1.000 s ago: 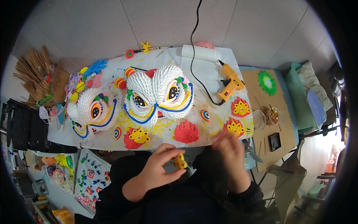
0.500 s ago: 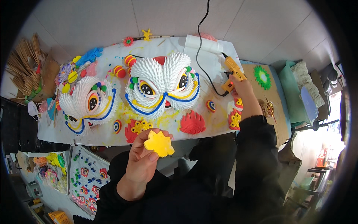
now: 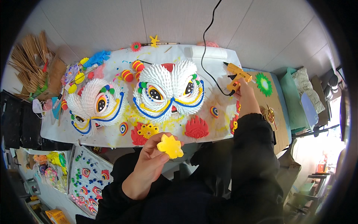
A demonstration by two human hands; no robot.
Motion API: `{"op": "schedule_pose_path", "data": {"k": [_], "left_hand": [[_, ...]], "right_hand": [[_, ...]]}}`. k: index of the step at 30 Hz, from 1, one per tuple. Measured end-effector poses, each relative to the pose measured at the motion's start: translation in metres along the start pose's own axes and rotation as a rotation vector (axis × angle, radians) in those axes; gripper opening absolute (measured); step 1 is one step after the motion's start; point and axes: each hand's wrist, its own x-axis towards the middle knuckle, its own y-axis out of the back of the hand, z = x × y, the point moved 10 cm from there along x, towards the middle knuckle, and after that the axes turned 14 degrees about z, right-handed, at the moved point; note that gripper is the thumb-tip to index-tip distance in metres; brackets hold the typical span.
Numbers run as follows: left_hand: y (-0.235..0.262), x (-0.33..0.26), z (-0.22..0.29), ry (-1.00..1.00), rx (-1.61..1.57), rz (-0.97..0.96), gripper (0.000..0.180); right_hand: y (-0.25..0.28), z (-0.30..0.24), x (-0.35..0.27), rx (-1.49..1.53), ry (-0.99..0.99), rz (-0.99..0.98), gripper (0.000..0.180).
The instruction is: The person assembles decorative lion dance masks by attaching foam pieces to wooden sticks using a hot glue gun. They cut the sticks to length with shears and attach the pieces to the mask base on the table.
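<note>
My left hand (image 3: 149, 160) pinches a yellow flower-shaped piece (image 3: 170, 146) by its edge, in front of the table's near side. Its flat face is turned up. At the right, my right hand (image 3: 245, 91) is wrapped round the handle of a yellow hot glue gun (image 3: 238, 72), its dark nozzle pointing up and left. Red flame-shaped pieces (image 3: 197, 127) lie along the near edge; one carries a yellow scalloped piece (image 3: 148, 130). Two white lion-dance masks, a larger one (image 3: 169, 87) in the middle and another (image 3: 91, 104) at left, rest on the table.
A black cord (image 3: 203, 56) runs from the glue gun over the back edge. A white roll (image 3: 209, 53) lies at the back. Bundled sticks (image 3: 30, 63) stand far left. At right are a green flower shape (image 3: 264, 84) and a green bin (image 3: 290, 93). A tray of small pieces (image 3: 87, 168) sits lower left.
The whole view has shifted, so the table sits slightly lower and to the right. The glue gun has tipped flatter in my right hand. My left hand keeps its pinch on the yellow piece.
</note>
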Motion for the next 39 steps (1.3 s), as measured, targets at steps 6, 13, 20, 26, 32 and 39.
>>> {"op": "schedule_pose_path", "data": {"k": [6,13,20,26,32,39], "left_hand": [[-0.005,0.005,-0.007,0.001,0.028,-0.045,0.043],[-0.028,0.003,0.003,-0.011,0.043,-0.158,0.05],[-0.07,-0.004,0.033,-0.191,0.152,-0.368,0.061],[-0.086,-0.013,0.039,-0.296,0.274,-0.443,0.058],[-0.092,-0.019,0.041,-0.388,0.445,-0.438,0.06],[-0.097,-0.025,0.037,-0.341,0.378,-0.461,0.058]], "right_hand": [[-0.007,-0.017,-0.012,0.484,-0.01,-0.192,0.028],[0.066,-0.107,-0.104,0.663,0.636,-0.191,0.025],[0.106,-0.103,-0.219,0.315,0.741,-0.61,0.047],[0.118,-0.107,-0.311,0.063,1.176,-0.872,0.025],[0.102,-0.095,-0.339,-0.009,1.154,-1.102,0.024],[0.104,-0.098,-0.343,-0.049,1.277,-1.008,0.021]]}}
